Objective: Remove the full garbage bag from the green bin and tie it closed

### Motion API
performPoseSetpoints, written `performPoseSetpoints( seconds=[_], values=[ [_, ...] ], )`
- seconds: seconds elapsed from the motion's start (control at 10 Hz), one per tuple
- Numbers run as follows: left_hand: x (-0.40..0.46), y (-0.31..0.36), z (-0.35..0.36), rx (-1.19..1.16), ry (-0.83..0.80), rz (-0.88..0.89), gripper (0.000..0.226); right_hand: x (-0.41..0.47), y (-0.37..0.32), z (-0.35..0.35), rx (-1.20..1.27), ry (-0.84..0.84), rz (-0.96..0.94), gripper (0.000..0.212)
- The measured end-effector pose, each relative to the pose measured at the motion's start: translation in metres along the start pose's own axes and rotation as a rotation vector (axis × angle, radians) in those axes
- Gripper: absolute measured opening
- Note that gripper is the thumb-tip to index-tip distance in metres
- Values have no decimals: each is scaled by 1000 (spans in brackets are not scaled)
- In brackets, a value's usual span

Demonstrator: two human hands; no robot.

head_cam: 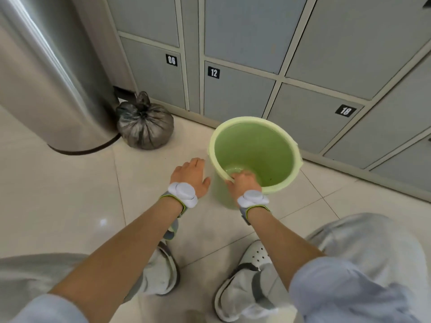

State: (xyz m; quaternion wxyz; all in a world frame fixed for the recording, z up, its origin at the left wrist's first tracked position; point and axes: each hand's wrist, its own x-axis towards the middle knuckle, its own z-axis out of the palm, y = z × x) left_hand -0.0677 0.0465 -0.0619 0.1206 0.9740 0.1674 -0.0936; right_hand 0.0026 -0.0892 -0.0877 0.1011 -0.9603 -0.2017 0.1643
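Garbage bag (145, 127), tied, sits between steel bin (53, 89) and lockers (235, 94).

Matt plastic green bin (275, 145), crinkled glossy garbage bag (145, 127), brushed-metal cylinder (58, 89)

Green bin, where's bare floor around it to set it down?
Open tile lies left of the green bin, ahead of the left hand, toward the tied bag. Behind, the lockers crowd it; the right hand grips its rim.

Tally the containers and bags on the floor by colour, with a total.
Green: 1, the green bin, held at its rim by the right hand
Dark grey: 1, the tied garbage bag
Silver: 1, the metal bin
Total: 3
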Motion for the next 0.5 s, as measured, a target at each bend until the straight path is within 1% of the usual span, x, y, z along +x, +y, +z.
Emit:
performPoseSetpoints(
  seconds=[0.1, 0.2, 0.3, 0.4, 0.5],
  values=[
    [-1, -7, 13, -28, -31, -24, 59, 0, -5, 9, -34, 27, 27, 33],
    [-1, -8, 17, -25, -27, -33, 58, 1, -7, 8, -51, 28, 29, 31],
    [1, -5, 11, -20, -30, -28, 58, 1, -5, 3, -20, -38, 18, 33],
    [1, 0, -4, -10, 45, 0, 57, -5, -1, -9, 2, -73, 3, 44],
    [-2, 4, -19, 31, 92, 28, 58, -13, 0, -27, 18, 22, -22, 54]
  ],
)
